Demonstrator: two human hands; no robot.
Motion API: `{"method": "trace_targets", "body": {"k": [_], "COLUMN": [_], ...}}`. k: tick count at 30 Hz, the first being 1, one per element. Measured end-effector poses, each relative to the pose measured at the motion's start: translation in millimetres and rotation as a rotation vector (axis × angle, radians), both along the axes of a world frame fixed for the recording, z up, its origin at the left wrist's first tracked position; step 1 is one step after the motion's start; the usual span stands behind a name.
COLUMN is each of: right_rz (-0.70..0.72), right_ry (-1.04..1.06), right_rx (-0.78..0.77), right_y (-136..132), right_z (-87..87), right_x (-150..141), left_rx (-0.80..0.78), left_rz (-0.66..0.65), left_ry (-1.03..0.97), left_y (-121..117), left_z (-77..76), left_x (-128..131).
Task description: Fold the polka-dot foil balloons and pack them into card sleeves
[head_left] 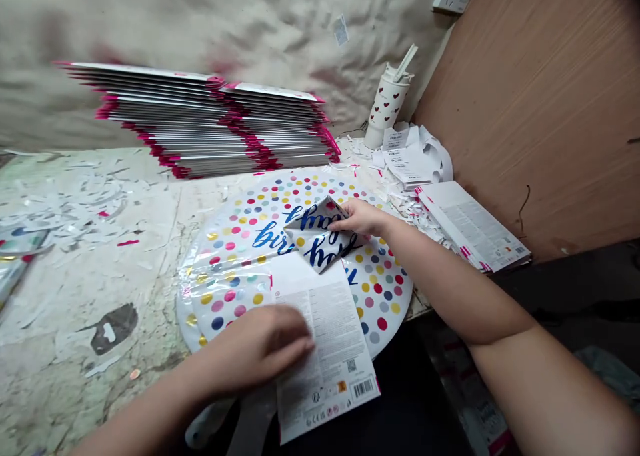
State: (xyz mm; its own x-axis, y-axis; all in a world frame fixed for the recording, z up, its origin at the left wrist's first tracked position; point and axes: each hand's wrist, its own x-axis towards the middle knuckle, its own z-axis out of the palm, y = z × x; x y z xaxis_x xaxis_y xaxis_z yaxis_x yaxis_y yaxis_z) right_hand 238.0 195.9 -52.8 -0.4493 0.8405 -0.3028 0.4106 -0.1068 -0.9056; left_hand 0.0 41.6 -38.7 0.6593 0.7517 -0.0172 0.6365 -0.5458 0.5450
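Note:
A round foil balloon (pixel 240 243) with coloured dots and blue "birthday" lettering lies flat on the worktable. A white printed card (pixel 327 336) with a barcode rests on its near part. My left hand (pixel 260 349) lies flat on the card's left edge, fingers together and stretched out, pressing it down. My right hand (pixel 360 217) pinches a folded-over flap of the balloon (pixel 317 239) near its middle, holding the fold above the card's far end.
A tall slanted stack of pink-edged cards (pixel 210 123) stands behind the balloon. A heart-patterned cup (pixel 386 103) with straws, label sheets (pixel 410 156) and more printed cards (pixel 470 226) lie at the right. Paper scraps litter the table (pixel 75 203). A brown board (pixel 540 96) walls the right side.

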Motion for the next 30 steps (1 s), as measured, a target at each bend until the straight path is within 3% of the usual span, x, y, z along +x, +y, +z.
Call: {"method": "trace_targets", "body": {"k": [4,6,10,13,19,21,23,26,30], "right_rz": [0.037,0.056,0.136,0.281,0.64,0.718,0.689,0.605,0.685], "right_ry": [0.005,0.012,0.032,-0.022,-0.309,-0.369,-0.355,-0.29,-0.296], "right_rx": [0.029,0.047,0.062,0.052,-0.068,-0.094,-0.094,0.055,0.222], "right_y": [2.3,2.2,-0.2,0.0,18.8,21.9,19.0,5.6,-11.8], "right_z": [-8.2,-9.7,-7.3,6.4,43.1,47.4,47.4,42.8,39.5], "right_x": [-1.3,-1.4,-1.4,-1.4,-24.5,-41.2,-56.7,-70.1,-68.7], "left_rx": [0.335,0.375,0.181,0.015,0.504,0.552,0.566,0.548,0.524], "left_rz": [0.2,0.193,0.188,0.227,0.053,0.049,0.051,0.059,0.091], "left_ry": [0.371,0.412,0.252,0.104,0.132,0.173,0.195,0.205,0.202], "left_y": [21.1,27.4,30.7,27.6,10.7,6.9,4.8,2.6,-0.8], "left_z": [-21.3,-28.0,-25.5,-19.7,-12.6,-10.2,-8.7,-8.4,-7.7], "left_x": [34.6,43.9,39.6,32.3,40.0,43.6,44.3,40.3,34.9]}}
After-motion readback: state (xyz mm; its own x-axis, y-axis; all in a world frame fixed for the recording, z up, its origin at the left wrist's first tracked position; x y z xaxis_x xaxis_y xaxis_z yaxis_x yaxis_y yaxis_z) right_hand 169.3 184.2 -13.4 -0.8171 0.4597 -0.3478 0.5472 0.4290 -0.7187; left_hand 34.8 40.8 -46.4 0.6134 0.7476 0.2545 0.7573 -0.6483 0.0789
